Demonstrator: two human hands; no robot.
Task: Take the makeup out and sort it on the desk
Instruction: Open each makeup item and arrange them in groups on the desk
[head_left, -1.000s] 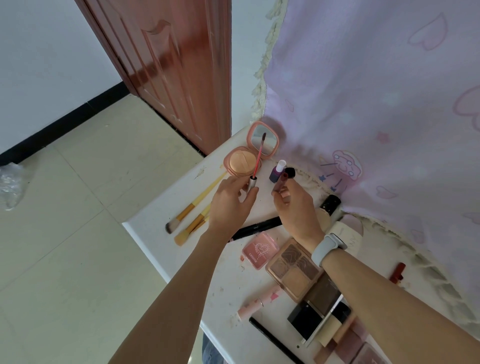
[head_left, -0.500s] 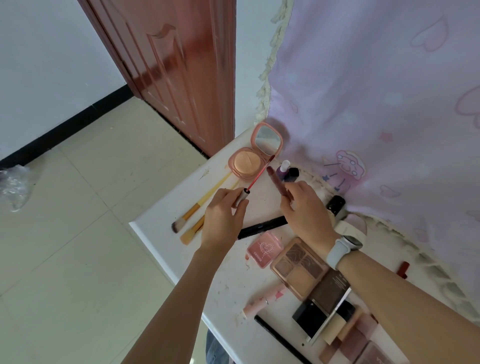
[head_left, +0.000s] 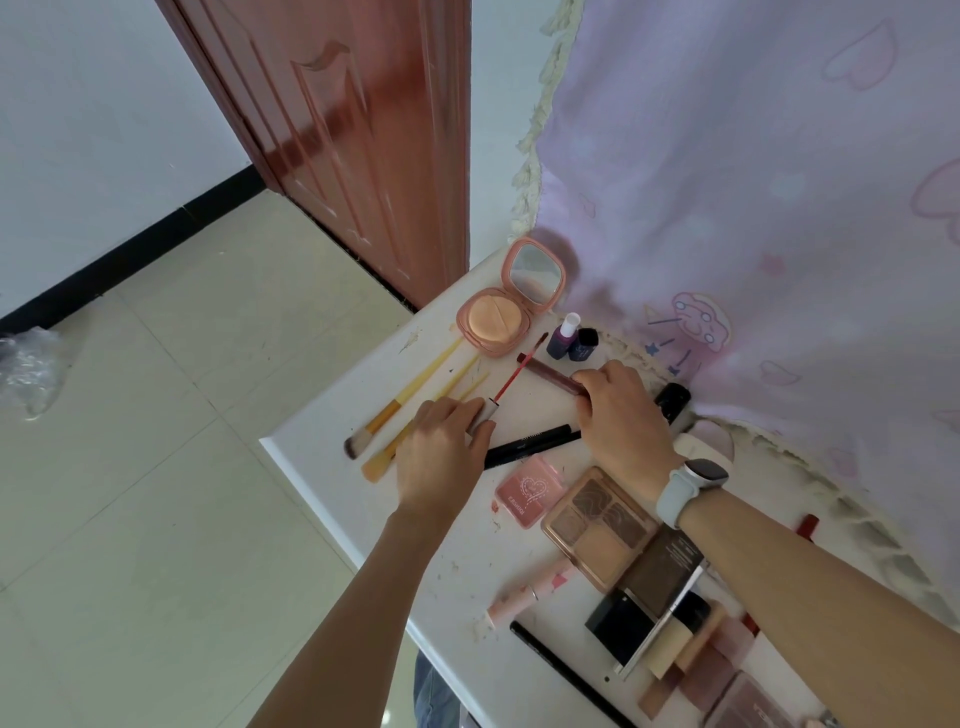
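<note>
Lip gloss split in two, one half per hand, low over the desk.

Left hand pinches the wand by its cap end, fingers curled; applicator tip points up-right toward the open compact. Right hand grips the tube, fingers wrapped round its near end; long axis runs left, open mouth just beside the wand's stem. The two axes cross near the mouth, not in line. My read: recapping means swinging the wand tip back to the mouth; left hand is nearer that move. Brushes lie just left.
</note>
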